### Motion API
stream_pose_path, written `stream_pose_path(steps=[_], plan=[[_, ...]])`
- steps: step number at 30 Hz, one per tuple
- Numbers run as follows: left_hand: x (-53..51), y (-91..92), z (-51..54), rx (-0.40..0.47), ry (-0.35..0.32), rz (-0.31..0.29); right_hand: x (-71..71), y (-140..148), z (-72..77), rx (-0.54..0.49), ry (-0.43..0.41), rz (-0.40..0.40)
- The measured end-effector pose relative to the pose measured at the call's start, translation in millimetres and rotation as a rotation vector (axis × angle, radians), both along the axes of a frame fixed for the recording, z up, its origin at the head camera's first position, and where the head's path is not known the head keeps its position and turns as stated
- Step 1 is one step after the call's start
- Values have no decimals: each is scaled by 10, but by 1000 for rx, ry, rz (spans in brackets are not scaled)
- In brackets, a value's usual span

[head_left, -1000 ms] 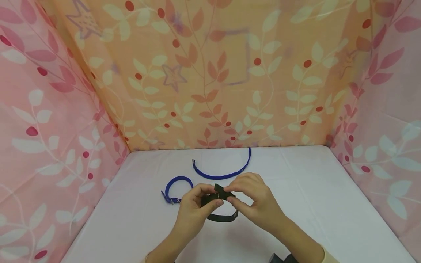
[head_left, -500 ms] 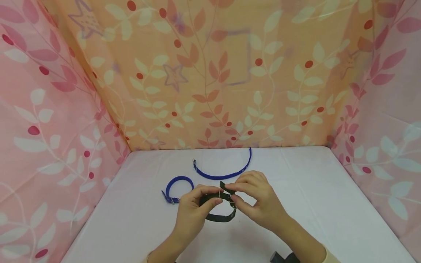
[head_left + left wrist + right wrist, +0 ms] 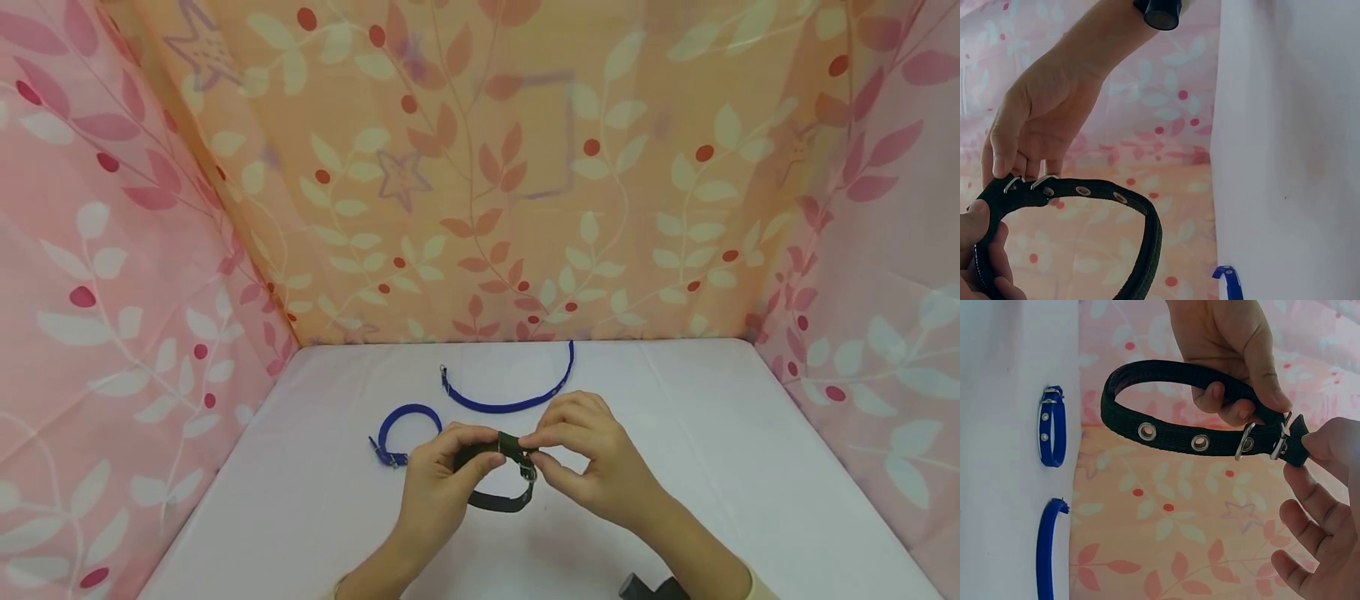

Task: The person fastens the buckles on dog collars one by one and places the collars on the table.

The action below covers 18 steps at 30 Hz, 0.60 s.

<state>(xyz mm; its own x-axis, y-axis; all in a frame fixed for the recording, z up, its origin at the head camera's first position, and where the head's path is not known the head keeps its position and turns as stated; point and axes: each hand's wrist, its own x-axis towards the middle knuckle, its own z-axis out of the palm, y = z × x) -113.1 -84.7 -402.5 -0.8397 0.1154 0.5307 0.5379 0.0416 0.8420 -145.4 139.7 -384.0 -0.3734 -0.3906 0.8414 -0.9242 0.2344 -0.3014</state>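
Observation:
A dark green collar [image 3: 501,502] with metal eyelets is held above the table, bent into a loop. My left hand [image 3: 442,475] pinches its band between thumb and fingers, beside the buckle. Its free strap end [image 3: 1297,447] passes at the metal buckle [image 3: 1280,440], and my right hand [image 3: 596,462] pinches that end between thumb and index finger. In the right wrist view a metal ring [image 3: 1245,440] sits on the band near the buckle. A blue collar [image 3: 411,407], buckled into a loop, lies behind my left hand. Another blue collar [image 3: 498,408] lies unfastened farther back.
The table has a white top [image 3: 712,433]. Patterned cloth walls, orange behind [image 3: 480,250] and pink at both sides, rise around its edges. A black device [image 3: 656,587] is at my right wrist.
The strap end, earlier sticking up and away from the band, now lies down along it near the buckle. My right hand shifted slightly; the left barely moved.

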Motion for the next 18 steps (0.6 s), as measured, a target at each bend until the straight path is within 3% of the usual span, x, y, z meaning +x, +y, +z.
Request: stream_pose_path(steps=[12, 18], plan=[[-4, 18, -32, -52, 111, 33, 16, 13, 18, 40, -2, -28], [-2, 21, -25, -61, 107, 14, 22, 12, 16, 62, 3, -39]])
